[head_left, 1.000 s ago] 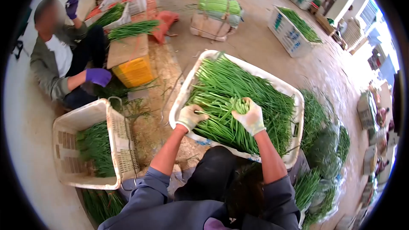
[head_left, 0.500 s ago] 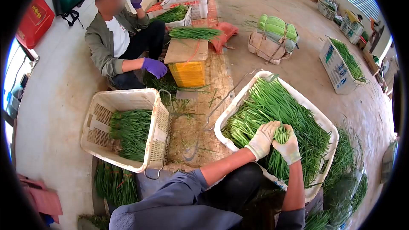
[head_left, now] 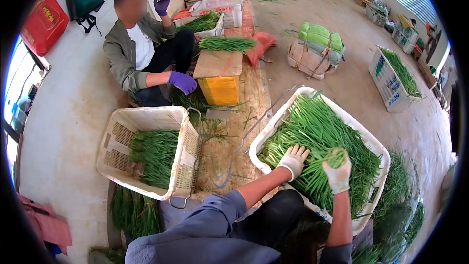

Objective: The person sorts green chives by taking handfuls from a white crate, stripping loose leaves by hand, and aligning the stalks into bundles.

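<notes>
- From far off, I see a big white plastic crate [head_left: 384, 161] with long green stems [head_left: 322, 122] piled in it.
- My left hand [head_left: 294, 160] just moved away and lies flat on the stems.
- So my right hand [head_left: 338, 172] alone is curled around the small bunch [head_left: 336, 157], over the crate.
</notes>
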The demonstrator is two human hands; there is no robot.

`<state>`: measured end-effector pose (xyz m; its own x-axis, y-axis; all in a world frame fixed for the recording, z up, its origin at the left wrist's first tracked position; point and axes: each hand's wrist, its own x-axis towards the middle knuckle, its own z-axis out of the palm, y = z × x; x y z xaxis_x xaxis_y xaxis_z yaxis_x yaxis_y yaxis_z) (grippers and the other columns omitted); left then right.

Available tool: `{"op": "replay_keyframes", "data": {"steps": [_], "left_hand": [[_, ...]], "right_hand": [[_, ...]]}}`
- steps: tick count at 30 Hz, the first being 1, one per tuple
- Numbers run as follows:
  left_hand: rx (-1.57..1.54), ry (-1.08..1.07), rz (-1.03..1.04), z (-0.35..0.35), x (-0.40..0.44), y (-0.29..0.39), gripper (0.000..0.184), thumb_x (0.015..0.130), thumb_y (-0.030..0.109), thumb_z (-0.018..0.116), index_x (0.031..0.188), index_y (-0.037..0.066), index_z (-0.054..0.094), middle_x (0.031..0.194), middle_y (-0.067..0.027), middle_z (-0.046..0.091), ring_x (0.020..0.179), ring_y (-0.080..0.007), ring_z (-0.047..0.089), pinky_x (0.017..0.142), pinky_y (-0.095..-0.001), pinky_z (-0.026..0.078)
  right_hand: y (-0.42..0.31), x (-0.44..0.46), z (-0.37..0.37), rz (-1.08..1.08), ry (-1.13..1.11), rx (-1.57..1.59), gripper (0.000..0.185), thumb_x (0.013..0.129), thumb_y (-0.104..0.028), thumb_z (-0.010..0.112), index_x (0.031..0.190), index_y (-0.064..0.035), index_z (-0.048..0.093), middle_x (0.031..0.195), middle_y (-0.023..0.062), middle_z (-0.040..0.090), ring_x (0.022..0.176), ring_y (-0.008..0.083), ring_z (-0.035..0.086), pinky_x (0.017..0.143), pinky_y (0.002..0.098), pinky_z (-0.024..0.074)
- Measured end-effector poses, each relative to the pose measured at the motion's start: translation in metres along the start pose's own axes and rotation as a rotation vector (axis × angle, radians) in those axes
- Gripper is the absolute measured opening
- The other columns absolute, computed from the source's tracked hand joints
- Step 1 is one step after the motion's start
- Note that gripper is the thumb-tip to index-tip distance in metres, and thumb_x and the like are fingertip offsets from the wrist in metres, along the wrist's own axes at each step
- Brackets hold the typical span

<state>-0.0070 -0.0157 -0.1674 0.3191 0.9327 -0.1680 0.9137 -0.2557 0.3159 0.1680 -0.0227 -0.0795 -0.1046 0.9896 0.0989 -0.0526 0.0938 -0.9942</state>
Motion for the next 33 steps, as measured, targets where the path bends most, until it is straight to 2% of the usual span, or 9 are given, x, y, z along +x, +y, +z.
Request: {"op": "replay_keyframes", "data": {"steps": [8, 15, 16, 19, 20, 21, 22, 28, 33], "left_hand": [[0.068, 0.201, 0.057, 0.025, 0.004, -0.005, 0.053, 0.091, 0.025, 0.057, 0.141, 0.012, 0.046, 0.146, -0.014, 0.044, 0.138, -0.0333, 0.037, 0.113, -0.0473, 0.028], [-0.112, 0.063, 0.025, 0.013, 0.011, -0.017, 0.059, 0.09, 0.026, 0.056, 0.145, 0.01, 0.042, 0.149, -0.0172, 0.043, 0.142, -0.0346, 0.034, 0.116, -0.0439, 0.027], [-0.254, 0.013, 0.048, 0.004, 0.012, -0.023, 0.058, 0.089, 0.025, 0.055, 0.144, 0.009, 0.043, 0.149, -0.0179, 0.043, 0.14, -0.0338, 0.037, 0.116, -0.0413, 0.029], [-0.391, 0.216, 0.035, -0.051, -0.023, -0.002, 0.052, 0.089, 0.025, 0.056, 0.138, 0.007, 0.051, 0.134, -0.0198, 0.056, 0.124, -0.0336, 0.054, 0.106, -0.0401, 0.042], [-0.418, 0.26, 0.009, -0.077, -0.045, 0.018, 0.049, 0.089, 0.025, 0.056, 0.135, 0.007, 0.054, 0.127, -0.0204, 0.061, 0.117, -0.0341, 0.059, 0.102, -0.0411, 0.046], [-0.482, 0.409, 0.095, -0.081, -0.056, 0.029, 0.044, 0.091, 0.024, 0.059, 0.129, 0.002, 0.059, 0.105, -0.0193, 0.071, 0.091, -0.0321, 0.069, 0.085, -0.037, 0.054], [-0.742, 0.382, 0.165, -0.08, -0.066, 0.04, 0.037, 0.096, 0.026, 0.057, 0.123, 0.0, 0.062, 0.099, -0.016, 0.073, 0.085, -0.0235, 0.071, 0.078, -0.0338, 0.056], [-1.827, -1.219, 0.493, -0.037, -0.168, 0.212, 0.067, 0.093, 0.048, 0.062, 0.137, 0.0, 0.047, 0.137, -0.0235, 0.053, 0.119, -0.031, 0.059, 0.099, -0.0447, 0.048], [-2.296, -1.179, 0.674, 0.0, -0.156, 0.303, 0.111, 0.067, 0.083, 0.061, 0.148, 0.011, 0.036, 0.149, -0.0181, 0.04, 0.14, -0.035, 0.035, 0.117, -0.0525, 0.024]], "right_hand": [[-0.203, -0.039, -0.102, -0.638, 0.392, -0.024, 0.043, 0.085, -0.001, 0.063, 0.126, -0.003, 0.051, 0.112, 0.0083, 0.059, 0.106, 0.0245, 0.059, 0.102, 0.0429, 0.0457], [-0.088, -0.157, -0.169, -0.374, 0.485, 0.165, 0.034, 0.08, 0.0, 0.071, 0.111, -0.004, 0.056, 0.105, 0.0056, 0.061, 0.095, 0.0171, 0.061, 0.087, 0.0338, 0.0527], [-0.071, -0.182, -0.159, -0.182, 0.497, -0.474, 0.036, 0.079, 0.003, 0.071, 0.111, -0.0034, 0.056, 0.103, 0.0057, 0.061, 0.092, 0.017, 0.061, 0.086, 0.0326, 0.0533], [-0.02, -0.203, -0.19, -0.358, 0.801, -0.212, 0.039, 0.076, 0.007, 0.071, 0.112, -0.0008, 0.058, 0.102, 0.0064, 0.061, 0.088, 0.0173, 0.061, 0.084, 0.0305, 0.0535], [-0.035, -0.206, -0.204, -0.371, 0.728, 0.776, 0.038, 0.078, 0.008, 0.07, 0.114, 0.0001, 0.058, 0.103, 0.0062, 0.062, 0.091, 0.0189, 0.062, 0.085, 0.0318, 0.0544], [0.003, -0.208, -0.254, -0.514, 0.621, 0.907, 0.038, 0.081, 0.006, 0.069, 0.117, -0.0016, 0.059, 0.105, 0.0061, 0.064, 0.097, 0.0207, 0.063, 0.09, 0.0363, 0.0535], [-0.057, -0.213, -0.198, -0.378, 0.889, 0.087, 0.04, 0.082, 0.003, 0.071, 0.12, -0.0026, 0.059, 0.11, 0.0068, 0.066, 0.102, 0.0213, 0.063, 0.095, 0.0409, 0.0505], [-0.107, -0.219, -0.185, -0.663, 1.251, 0.416, 0.058, 0.077, 0.005, 0.075, 0.129, -0.0086, 0.052, 0.118, 0.0075, 0.062, 0.106, 0.022, 0.06, 0.095, 0.0384, 0.049], [-0.114, -0.267, -0.146, -0.828, 1.065, 0.693, 0.047, 0.08, 0.016, 0.063, 0.117, -0.0112, 0.052, 0.109, 0.0039, 0.061, 0.104, 0.0169, 0.059, 0.099, 0.0417, 0.0497]]}}
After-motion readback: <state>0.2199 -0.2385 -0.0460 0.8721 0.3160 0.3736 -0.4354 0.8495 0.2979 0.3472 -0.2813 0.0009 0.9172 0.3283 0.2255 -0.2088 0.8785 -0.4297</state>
